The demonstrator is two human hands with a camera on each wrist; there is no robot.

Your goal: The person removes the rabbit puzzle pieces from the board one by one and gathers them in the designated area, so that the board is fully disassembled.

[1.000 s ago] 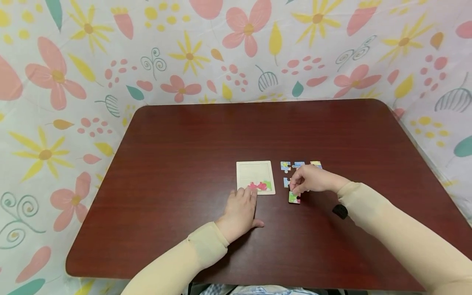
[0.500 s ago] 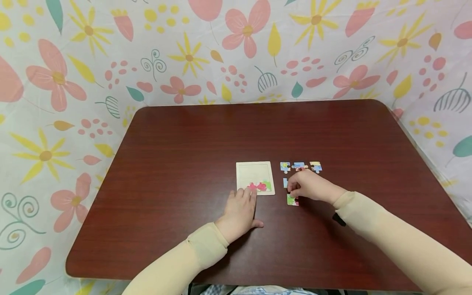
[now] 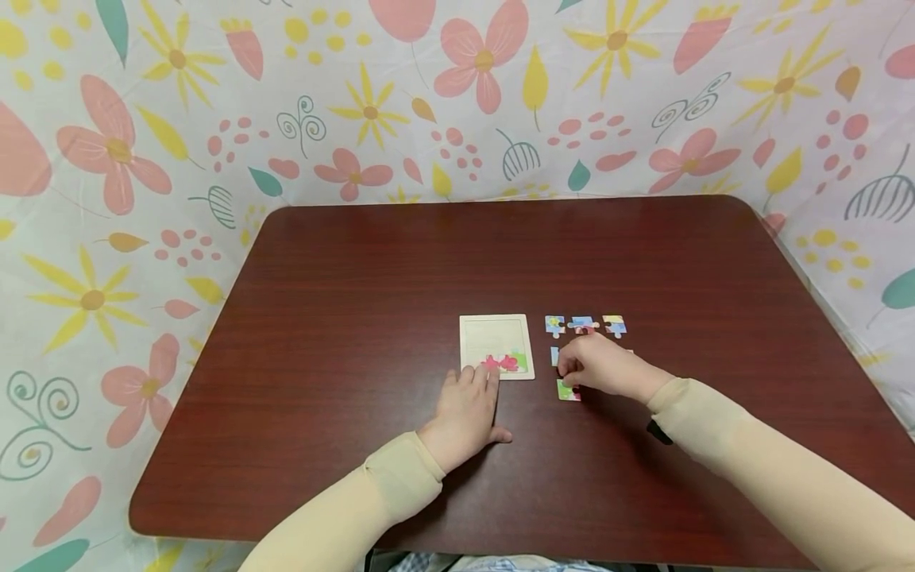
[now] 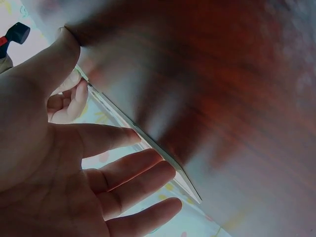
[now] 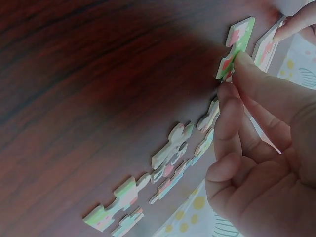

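Observation:
My left hand (image 3: 461, 417) lies with its fingers straight, fingertips at the near edge of a small white puzzle tray (image 3: 493, 338). In the left wrist view the fingers (image 4: 153, 182) overlap the tray's edge. Pink and green puzzle pieces (image 3: 509, 363) fill the tray's lower right part. To the right, my right hand (image 3: 604, 364) is curled over loose pieces. Its thumb and index finger pinch a green and pink jigsaw piece (image 5: 239, 42), seen low at the table in the head view. The hand hides some of the pieces beneath it.
A row of blue and yellow jigsaw pieces (image 3: 582, 323) lies beyond the right hand. Further loose pieces (image 5: 118, 202) show in the right wrist view. The brown table (image 3: 357, 270) has rounded corners and meets a flower-patterned cloth (image 3: 407, 95) at the back.
My right hand and the green piece have shifted slightly left and toward me since a second ago, then stayed about there. The left hand has kept its place at the tray.

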